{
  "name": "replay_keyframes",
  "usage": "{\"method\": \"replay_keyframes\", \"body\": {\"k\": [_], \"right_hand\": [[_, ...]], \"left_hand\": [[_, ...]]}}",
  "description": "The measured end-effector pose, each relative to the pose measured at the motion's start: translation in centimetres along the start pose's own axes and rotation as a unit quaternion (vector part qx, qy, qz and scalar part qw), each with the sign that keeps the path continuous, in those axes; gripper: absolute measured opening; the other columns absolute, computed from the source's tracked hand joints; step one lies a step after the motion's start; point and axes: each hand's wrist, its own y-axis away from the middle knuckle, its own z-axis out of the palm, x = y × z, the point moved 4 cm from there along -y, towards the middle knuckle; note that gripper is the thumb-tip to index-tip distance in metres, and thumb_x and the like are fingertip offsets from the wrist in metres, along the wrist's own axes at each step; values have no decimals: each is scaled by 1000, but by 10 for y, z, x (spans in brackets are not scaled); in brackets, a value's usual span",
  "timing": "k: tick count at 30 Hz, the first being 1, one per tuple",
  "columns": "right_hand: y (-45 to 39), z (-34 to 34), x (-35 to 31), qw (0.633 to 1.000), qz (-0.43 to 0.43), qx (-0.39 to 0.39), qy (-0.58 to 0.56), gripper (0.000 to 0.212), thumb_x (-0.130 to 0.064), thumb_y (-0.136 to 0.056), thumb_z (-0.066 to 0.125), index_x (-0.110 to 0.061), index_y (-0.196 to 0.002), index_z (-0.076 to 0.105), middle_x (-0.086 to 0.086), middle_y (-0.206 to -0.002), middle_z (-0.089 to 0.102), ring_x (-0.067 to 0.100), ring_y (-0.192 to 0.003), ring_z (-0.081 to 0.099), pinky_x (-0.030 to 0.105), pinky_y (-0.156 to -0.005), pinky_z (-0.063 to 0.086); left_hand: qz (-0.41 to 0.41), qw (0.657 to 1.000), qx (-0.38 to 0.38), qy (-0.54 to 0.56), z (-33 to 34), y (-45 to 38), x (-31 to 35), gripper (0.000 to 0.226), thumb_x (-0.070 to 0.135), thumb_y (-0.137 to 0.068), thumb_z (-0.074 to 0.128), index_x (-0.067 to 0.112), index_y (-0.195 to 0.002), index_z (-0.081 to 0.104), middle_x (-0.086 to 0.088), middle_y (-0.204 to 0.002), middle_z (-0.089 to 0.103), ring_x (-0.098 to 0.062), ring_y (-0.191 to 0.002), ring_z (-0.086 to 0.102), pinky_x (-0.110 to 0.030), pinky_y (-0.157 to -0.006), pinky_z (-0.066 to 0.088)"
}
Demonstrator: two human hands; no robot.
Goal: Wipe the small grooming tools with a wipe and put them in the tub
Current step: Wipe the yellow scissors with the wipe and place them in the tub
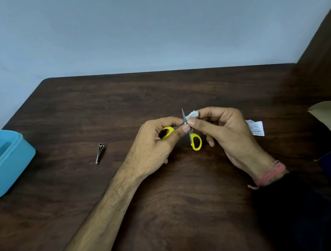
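Item: small scissors (187, 131), yellow handle loops, steel blades, held above the middle of the bench (166, 195), handles spread apart.

Risks:
- The blade tip points up and away toward the far edge, bare above the wipe (192, 114). A stroke along the cutting edge could nick the right fingertips (192, 121) or slice the wipe; likely cause, pressing the thin folded pad into the edge rather than along the flat.
- With the handles spread, the free lower loop hangs unsupported; the blades could swing shut on the wipe or a finger if the left hold shifts.
- The wipe is a small wad; it may slip from the pinch and leave skin against steel.

Left hand (156, 144): clasps the left yellow loop, fingers curled round it, thumb lying near the pivot, bare forearm angled in from the near-left corner.

Right hand (227, 132): pinches the white wipe against the blade just above the pivot, thumb in front, remaining fingers loosely curled; wrist carries a pink thread band, dark sleeve behind.

Other holdings:
- Nail clipper (100, 153), flat on the bench left of the hands, untouched, judged not yet wiped.
- Blue tub (5, 161), open, at the left edge, well apart from the hands; no tool seen inside.
- Torn wipe sachet (256, 127), just beyond the right hand.
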Motion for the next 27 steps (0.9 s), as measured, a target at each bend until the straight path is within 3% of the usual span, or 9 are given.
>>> {"method": "replay_keyframes", "body": {"k": [3,7,10,14,23,27], "right_hand": [[1,-1,-2,1000,3,16,-8,5,-10,-95,82,-7,-99,83,6,-80,79,6,-56,54,21,-41,36],[2,1,-3,1000,9,3,17,5,-12,-95,82,-8,-98,84,9,-80,77,2,-48,48,19,-40,32],[3,0,-5,1000,9,15,11,8,-15,-95,82,-8,-98,84,12,-81,77,5,-47,44,20,-39,29],[7,6,-13,1000,4,5,-21,10,3,-97,75,12,-102,77,9,-75,72,0,-44,55,8,-45,39],[11,8,-17,999,-19,21,-36,9,7,-97,72,11,-105,76,10,-76,74,-2,-46,59,7,-50,43],[9,9,-15,1000,-6,5,-8,6,4,-96,76,7,-101,79,-1,-71,75,-2,-47,58,7,-49,42]], "left_hand": [[-2,1000,-5,0,-1,0,-1,16,40,-110,69,37,-106,84,-32,-81,64,-19,-45,47,-26,-41,45],[-14,1000,-13,22,-1,0,-1,16,41,-108,71,35,-106,85,-37,-84,61,-44,-55,44,-27,-42,48],[-17,1000,-14,22,-1,-1,-2,15,41,-109,71,37,-105,85,-37,-85,61,-33,-52,43,-27,-42,46],[-21,999,-18,26,-1,-1,-2,15,41,-108,72,34,-105,85,-37,-85,61,-31,-54,46,-29,-42,48],[-27,999,-21,26,-2,-2,-3,16,42,-108,71,34,-105,85,-35,-90,65,-32,-55,49,-30,-42,49],[-27,999,-17,26,-2,-1,-3,17,43,-106,72,33,-103,85,-35,-87,63,-30,-52,48,-32,-42,49]]}}
